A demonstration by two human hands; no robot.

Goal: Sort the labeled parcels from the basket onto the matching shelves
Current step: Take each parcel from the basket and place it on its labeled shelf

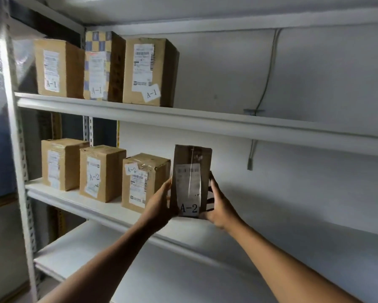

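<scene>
We hold the A-2 parcel (191, 181) upright, left hand (159, 202) and right hand (219, 204) grasping its sides, at the middle shelf (96, 209) beside other A-2 boxes (143, 182). Next, we judge: set down, release.

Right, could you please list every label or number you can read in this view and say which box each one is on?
"A-1": left box, upper shelf.
"A-1": checkered box, same shelf.
"A-1": third box, on a tilted sticker.
"A-2": second box, middle shelf.
"A-2": third box, same shelf.
"A-2": parcel held by left hand and right hand.
Shipping-label print and the leftmost middle box: too blurred.
</scene>
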